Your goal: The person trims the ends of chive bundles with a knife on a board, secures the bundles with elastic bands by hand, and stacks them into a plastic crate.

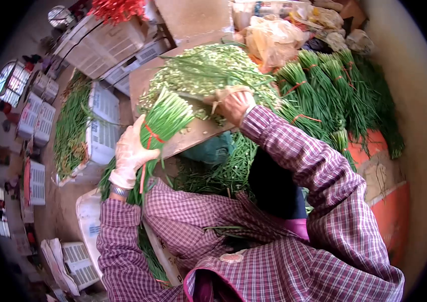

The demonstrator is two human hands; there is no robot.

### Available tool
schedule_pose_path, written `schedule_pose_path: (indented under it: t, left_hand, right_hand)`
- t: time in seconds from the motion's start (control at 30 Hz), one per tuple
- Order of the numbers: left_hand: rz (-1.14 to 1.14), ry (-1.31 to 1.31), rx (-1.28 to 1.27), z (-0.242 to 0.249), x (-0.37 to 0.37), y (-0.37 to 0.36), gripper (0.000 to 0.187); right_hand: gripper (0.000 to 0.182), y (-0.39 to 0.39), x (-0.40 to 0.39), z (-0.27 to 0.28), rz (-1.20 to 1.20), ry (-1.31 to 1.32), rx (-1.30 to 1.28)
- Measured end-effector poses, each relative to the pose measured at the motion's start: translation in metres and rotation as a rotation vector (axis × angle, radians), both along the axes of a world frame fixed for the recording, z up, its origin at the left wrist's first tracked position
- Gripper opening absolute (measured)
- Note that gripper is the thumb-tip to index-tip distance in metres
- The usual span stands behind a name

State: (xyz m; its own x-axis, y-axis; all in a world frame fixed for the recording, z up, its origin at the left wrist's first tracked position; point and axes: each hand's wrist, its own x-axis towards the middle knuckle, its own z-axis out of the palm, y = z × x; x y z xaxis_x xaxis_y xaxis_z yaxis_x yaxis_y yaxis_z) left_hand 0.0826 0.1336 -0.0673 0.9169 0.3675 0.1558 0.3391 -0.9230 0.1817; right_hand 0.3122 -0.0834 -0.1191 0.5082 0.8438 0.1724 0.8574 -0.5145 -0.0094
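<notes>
My left hand (130,151), in a pale thin glove with a watch at the wrist, is closed around a bunch of green garlic chives (167,120). A red band ties the bunch, and its pale, evenly cut ends point up and right over the board. My right hand (234,106) is closed on a knife; its greyish blade (193,96) reaches left toward the cut ends, slightly blurred. Both hands are at the near edge of a wooden board (193,137). Short cut-off stem pieces (203,63) lie heaped across the board behind the knife.
Several tied chive bunches (319,85) lie to the right, beside the wall. A white crate (103,116) with loose greens stands at left. Loose chives (223,168) and a teal bag (211,149) are below the board. Plastic bags (274,38) and red ties (118,9) sit behind.
</notes>
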Motion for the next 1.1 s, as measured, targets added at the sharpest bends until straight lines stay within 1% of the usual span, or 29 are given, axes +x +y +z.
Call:
schedule_pose_path:
  t: [0.03, 0.07, 0.1, 0.13, 0.17, 0.2, 0.27, 0.3, 0.33, 0.4, 0.43, 0.47, 0.53, 0.57, 0.63, 0.67, 0.73, 0.8, 0.87, 0.9, 0.93, 0.97, 1.0, 1.07, 1.1]
  left_hand:
    - [-0.035, -0.041, 0.027, 0.002, 0.002, 0.000, 0.097]
    - [-0.074, -0.035, 0.054, 0.013, 0.006, -0.006, 0.094]
    - [-0.142, -0.047, 0.111, 0.025, 0.012, -0.015, 0.094]
    - [-0.221, -0.050, 0.161, 0.043, 0.020, -0.033, 0.093]
    - [-0.353, -0.101, 0.223, 0.058, 0.032, -0.054, 0.091]
    - [-0.397, -0.091, 0.336, 0.075, 0.044, -0.085, 0.083]
    - [-0.725, -0.149, 0.465, 0.094, 0.068, -0.128, 0.076]
    - [-0.815, -0.145, 0.520, 0.101, 0.078, -0.156, 0.072]
    - [-0.901, -0.141, 0.579, 0.105, 0.087, -0.183, 0.068]
    - [-0.981, -0.133, 0.624, 0.095, 0.109, -0.233, 0.061]
    - [-1.070, -0.193, 0.601, 0.085, 0.116, -0.259, 0.061]
    - [-1.163, -0.253, 0.599, 0.075, 0.123, -0.285, 0.067]
    - [-1.279, -0.246, 0.484, 0.068, 0.129, -0.327, 0.096]
    - [-1.271, -0.264, 0.440, 0.064, 0.134, -0.339, 0.102]
    - [-1.218, -0.280, 0.355, 0.051, 0.145, -0.355, 0.113]
    - [-1.214, -0.282, 0.246, 0.046, 0.151, -0.352, 0.108]
    - [-1.184, -0.299, 0.177, 0.043, 0.155, -0.337, 0.102]
    - [-1.119, -0.256, 0.134, 0.034, 0.157, -0.313, 0.094]
    - [-1.089, -0.189, 0.030, 0.019, 0.161, -0.285, 0.087]
    - [-1.090, -0.180, 0.035, 0.012, 0.160, -0.274, 0.087]
    - [-1.051, -0.143, -0.040, 0.005, 0.157, -0.263, 0.084]
    - [-1.008, -0.105, -0.115, -0.002, 0.153, -0.257, 0.081]
    - [-1.007, -0.100, -0.113, -0.007, 0.148, -0.253, 0.081]
    - [-0.950, -0.075, -0.207, -0.019, 0.141, -0.246, 0.077]
    - [-0.951, -0.081, -0.207, -0.023, 0.138, -0.242, 0.072]
  right_hand:
    - [0.024, -0.011, -0.016, 0.043, -0.102, 0.136, 0.048]
    - [0.054, -0.027, -0.021, 0.051, -0.012, -0.052, 0.305]
    - [0.061, -0.039, -0.037, 0.083, 0.004, -0.013, 0.414]
    - [0.071, -0.050, -0.048, 0.101, 0.107, -0.075, 0.522]
    - [0.079, -0.059, -0.060, 0.117, 0.134, -0.114, 0.581]
    - [0.087, -0.067, -0.070, 0.124, 0.170, -0.156, 0.641]
    - [0.100, -0.092, -0.089, 0.120, 0.068, -0.179, 0.531]
    - [0.108, -0.108, -0.095, 0.111, 0.003, -0.015, 0.480]
    - [0.110, -0.135, -0.098, 0.107, -0.019, 0.155, 0.568]
    - [0.111, -0.193, -0.109, 0.095, -0.198, 0.190, 0.659]
    - [0.108, -0.219, -0.114, 0.082, -0.274, 0.124, 0.695]
    - [0.106, -0.245, -0.121, 0.069, -0.343, 0.059, 0.731]
    - [0.109, -0.301, -0.146, 0.058, -0.588, 0.332, 0.801]
    - [0.109, -0.328, -0.156, 0.043, -0.688, 0.341, 0.812]
    - [0.109, -0.391, -0.169, -0.005, -0.879, 0.398, 0.871]
    - [0.108, -0.421, -0.179, -0.030, -0.974, 0.451, 0.919]
    - [0.097, -0.470, -0.204, -0.064, -1.122, 0.601, 1.205]
    - [0.081, -0.502, -0.230, -0.094, -1.252, 0.477, 1.436]
    - [0.064, -0.525, -0.251, -0.124, -1.380, 0.465, 1.725]
    - [0.060, -0.544, -0.266, -0.161, -1.534, 0.426, 1.745]
    - [0.058, -0.555, -0.279, -0.195, -1.689, 0.378, 1.758]
    - [0.061, -0.546, -0.288, -0.204, -1.735, 0.317, 1.876]
    - [0.065, -0.545, -0.299, -0.228, -1.882, 0.252, 1.802]
    - [0.067, -0.540, -0.322, -0.287, -2.104, 0.191, 1.749]
    - [0.074, -0.522, -0.326, -0.290, -2.148, 0.254, 1.749]
